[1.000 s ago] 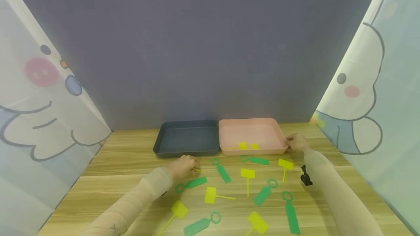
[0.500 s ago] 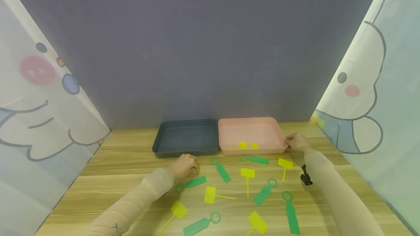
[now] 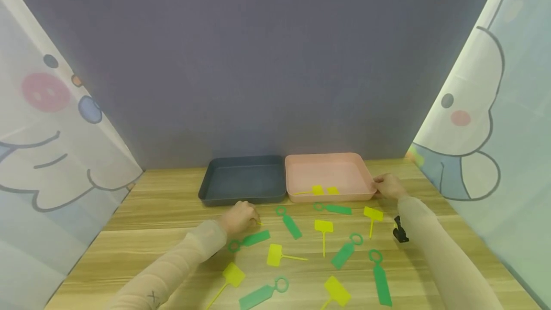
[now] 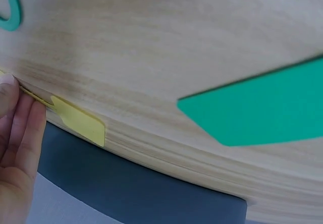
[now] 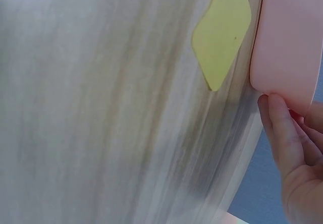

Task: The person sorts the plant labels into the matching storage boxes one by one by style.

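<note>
My left hand (image 3: 238,217) is low over the table in front of the dark blue tray (image 3: 242,201). Its thumb and fingers pinch the thin stem of a yellow T-shaped plant label (image 4: 81,120), whose flat head points away from the fingers in the left wrist view. In the head view the hand hides most of that label. At the right end of the pink tray (image 3: 366,171), my right hand (image 3: 389,186) grips the corner, fingertips against the outer wall and thumb by the rim. Two yellow plant labels (image 3: 317,190) lie inside the pink tray.
Several green ring-ended tags (image 3: 292,226) and yellow plant labels (image 3: 324,226) lie spread over the wooden table (image 3: 163,204). One green tag (image 3: 256,238) lies close by the left hand. A grey panel (image 3: 275,61) rises behind both trays, with printed curtains (image 3: 508,109) at the sides.
</note>
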`<state>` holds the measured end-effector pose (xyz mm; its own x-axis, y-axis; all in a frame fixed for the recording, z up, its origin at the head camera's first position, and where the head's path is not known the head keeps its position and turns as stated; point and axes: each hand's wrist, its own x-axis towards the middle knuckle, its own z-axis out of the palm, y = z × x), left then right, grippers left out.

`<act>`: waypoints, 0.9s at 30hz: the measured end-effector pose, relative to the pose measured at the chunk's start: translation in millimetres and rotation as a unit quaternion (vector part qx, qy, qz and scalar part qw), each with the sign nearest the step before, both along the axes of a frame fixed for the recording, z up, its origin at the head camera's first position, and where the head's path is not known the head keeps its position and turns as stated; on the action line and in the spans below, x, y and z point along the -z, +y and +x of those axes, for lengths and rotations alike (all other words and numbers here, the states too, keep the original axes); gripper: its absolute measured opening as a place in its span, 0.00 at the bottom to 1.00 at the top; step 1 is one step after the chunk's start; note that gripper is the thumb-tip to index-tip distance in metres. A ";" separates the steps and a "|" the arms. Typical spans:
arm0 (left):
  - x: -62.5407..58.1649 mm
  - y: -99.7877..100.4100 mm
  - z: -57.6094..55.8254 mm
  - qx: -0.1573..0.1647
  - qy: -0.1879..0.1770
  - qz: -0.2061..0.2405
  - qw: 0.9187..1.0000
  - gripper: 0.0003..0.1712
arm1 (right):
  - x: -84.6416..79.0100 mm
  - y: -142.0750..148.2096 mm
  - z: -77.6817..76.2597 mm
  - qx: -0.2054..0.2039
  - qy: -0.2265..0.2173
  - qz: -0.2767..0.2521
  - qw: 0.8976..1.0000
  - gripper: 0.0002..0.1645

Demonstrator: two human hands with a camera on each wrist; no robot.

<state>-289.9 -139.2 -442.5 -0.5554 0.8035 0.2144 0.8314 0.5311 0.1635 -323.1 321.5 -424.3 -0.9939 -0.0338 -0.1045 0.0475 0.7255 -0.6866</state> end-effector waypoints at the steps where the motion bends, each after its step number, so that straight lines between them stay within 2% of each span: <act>1: -0.1 -0.2 -0.2 0.002 0.000 -0.002 1.000 0.08 | -0.2 -0.1 -0.1 -0.001 0.000 0.001 1.000 0.22; 10: -2.9 0.2 -1.3 -0.013 0.004 -0.017 1.000 0.06 | -4.8 -1.8 0.1 0.003 0.002 0.007 1.000 0.23; 18: -2.5 1.0 -1.0 -0.007 0.007 -0.029 1.000 0.10 | -2.9 -1.1 0.6 0.002 -0.006 0.019 1.000 0.23; 27: -5.5 3.2 0.9 -0.014 -0.031 -0.050 0.998 0.13 | -0.7 -0.3 -0.3 -0.003 -0.004 0.011 1.000 0.22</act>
